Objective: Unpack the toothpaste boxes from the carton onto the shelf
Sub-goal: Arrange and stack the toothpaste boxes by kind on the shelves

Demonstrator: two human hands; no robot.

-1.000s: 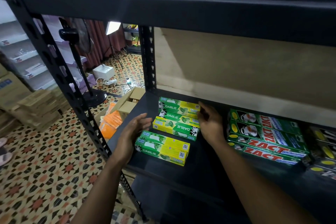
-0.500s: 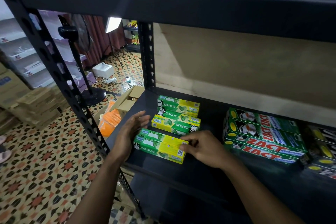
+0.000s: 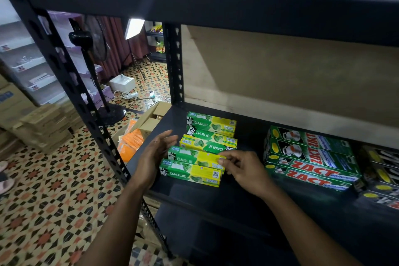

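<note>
Open carton (image 3: 151,117) on the floor, left of the Darlie boxes (image 3: 201,150); five lie in a row on the shelf (image 3: 237,207). At their left ends the left hand (image 3: 154,155), released, palm against the front two. At the right end of the second box from the front the right hand (image 3: 245,169) pinches it; Zact boxes (image 3: 311,157) lie further right.
</note>
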